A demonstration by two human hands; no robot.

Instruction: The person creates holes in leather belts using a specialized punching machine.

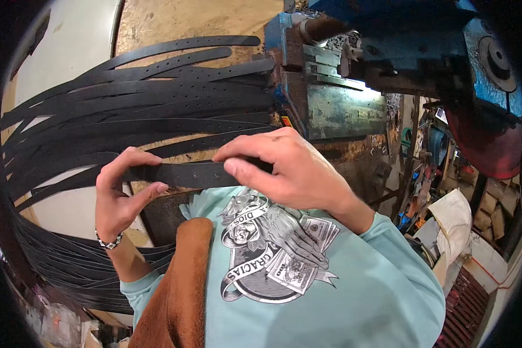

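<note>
Between my two hands a black belt strap (191, 174) stretches level in front of my chest, with small holes showing along it. My left hand (120, 194), with a beaded bracelet at the wrist, curls around the strap's left part, thumb below and fingers above. My right hand (293, 167) pinches the strap farther right; its palm hides that end. Just beyond lies a broad pile of black belt straps (139, 98) with punched holes, their ends pointing right toward the machine.
A blue machine (412, 52) with a worn metal bed (345, 110) stands at the upper right. Wooden board (191, 20) lies under the straps. More straps (81, 267) hang at lower left. A brown cloth (182, 290) lies against my front. Tools and scraps (426, 191) crowd the right.
</note>
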